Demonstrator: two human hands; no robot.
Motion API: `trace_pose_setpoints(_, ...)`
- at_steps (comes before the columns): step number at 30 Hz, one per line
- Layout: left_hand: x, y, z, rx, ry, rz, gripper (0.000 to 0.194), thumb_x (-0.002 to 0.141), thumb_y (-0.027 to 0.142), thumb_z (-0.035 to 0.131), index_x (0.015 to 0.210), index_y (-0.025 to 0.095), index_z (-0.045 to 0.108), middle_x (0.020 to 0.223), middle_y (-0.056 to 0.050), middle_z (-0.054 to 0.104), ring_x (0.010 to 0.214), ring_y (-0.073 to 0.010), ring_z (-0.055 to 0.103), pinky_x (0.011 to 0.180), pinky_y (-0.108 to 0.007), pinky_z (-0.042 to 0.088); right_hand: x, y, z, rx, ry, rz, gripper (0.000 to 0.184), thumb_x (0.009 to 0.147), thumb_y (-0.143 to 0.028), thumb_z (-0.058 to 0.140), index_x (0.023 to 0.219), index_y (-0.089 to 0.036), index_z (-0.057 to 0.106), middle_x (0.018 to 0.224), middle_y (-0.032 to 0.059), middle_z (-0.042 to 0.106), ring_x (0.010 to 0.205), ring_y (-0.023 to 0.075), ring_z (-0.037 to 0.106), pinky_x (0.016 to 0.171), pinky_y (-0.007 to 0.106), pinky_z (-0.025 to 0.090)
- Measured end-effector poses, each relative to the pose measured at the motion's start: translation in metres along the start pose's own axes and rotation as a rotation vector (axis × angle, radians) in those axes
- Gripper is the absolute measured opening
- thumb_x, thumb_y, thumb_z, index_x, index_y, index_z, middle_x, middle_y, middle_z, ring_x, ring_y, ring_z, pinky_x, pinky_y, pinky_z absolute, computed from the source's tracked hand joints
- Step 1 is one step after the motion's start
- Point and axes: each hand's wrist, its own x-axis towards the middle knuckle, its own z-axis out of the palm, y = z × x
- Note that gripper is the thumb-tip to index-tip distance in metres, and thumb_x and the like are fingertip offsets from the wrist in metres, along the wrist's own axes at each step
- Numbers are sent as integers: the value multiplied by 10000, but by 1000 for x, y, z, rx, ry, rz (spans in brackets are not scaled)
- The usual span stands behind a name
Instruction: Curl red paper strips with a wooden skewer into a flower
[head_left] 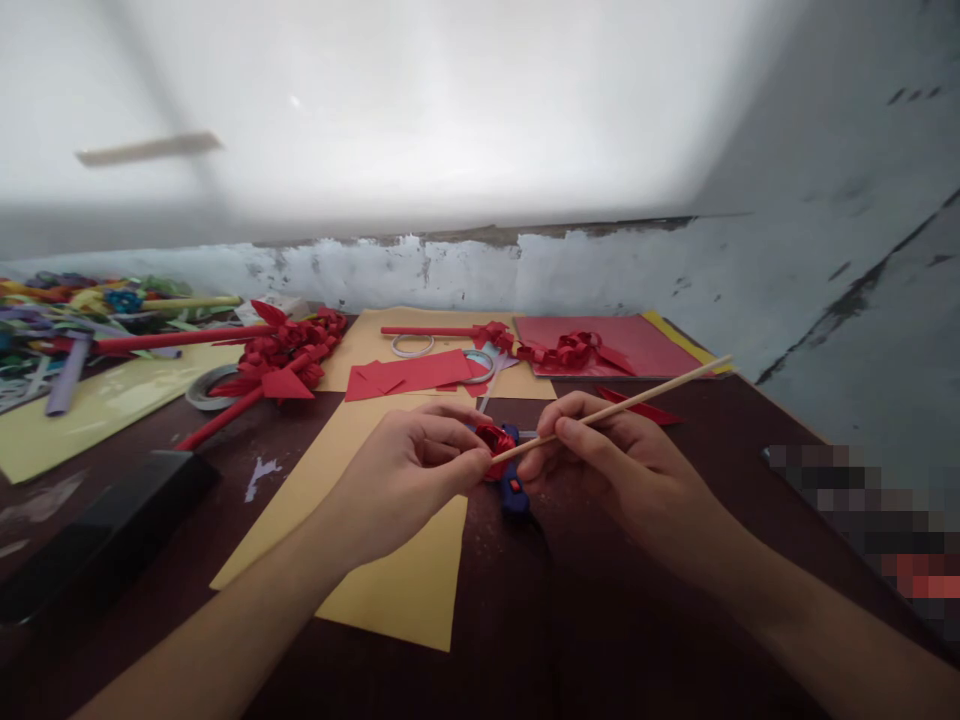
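Observation:
Between the fingers of my left hand (409, 470) is a small red paper flower (495, 440), pinched at its edge. My right hand (615, 455) grips a thin wooden stick (652, 397), whose lower end reaches the flower and whose other end points up to the right. Just behind and below the flower lies a blue glue gun (514, 495) with a red switch, partly covered by my fingers. Under my left hand is a yellow paper sheet (405, 590) on the dark table.
Red paper flowers with stems (289, 355) lie at the left beside a tape roll (212, 387). Red paper pieces (409, 375) and a red folder (600, 335) are at the back. A black box (112, 520) stands front left; coloured paper scraps (97, 300) heap behind it.

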Motion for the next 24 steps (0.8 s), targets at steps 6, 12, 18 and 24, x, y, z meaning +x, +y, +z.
trace_pose_setpoints(6,0,-3,0,21,28,-14,212,898,257,705,744,216,844,1091,-106,783,1232,-305,676,806,-320,625,0,0,2,-31,3,1,146,1026,-359,645,963,-227,655,860,42,790,809,189,755,788,313,612)
trace_pose_setpoints(12,-1,-3,-2,2,2,-19,182,882,253,708,762,207,837,1223,-113,717,1222,-282,671,857,-318,598,1,3,1,-22,-12,12,152,1035,-366,634,979,-228,662,877,44,796,819,181,759,798,301,614)
trace_pose_setpoints(18,0,-2,-4,58,-10,-15,206,884,225,694,725,210,825,1182,-92,743,1158,-275,691,971,-386,545,2,4,1,11,-15,28,161,1010,-378,665,962,-224,664,873,52,793,804,196,756,789,325,616)
trace_pose_setpoints(24,-2,0,-1,130,64,67,170,865,213,712,730,206,815,1122,-77,748,1075,-256,703,977,-386,539,4,6,2,36,42,59,194,975,-418,720,989,-227,686,858,46,793,796,200,765,768,320,621)
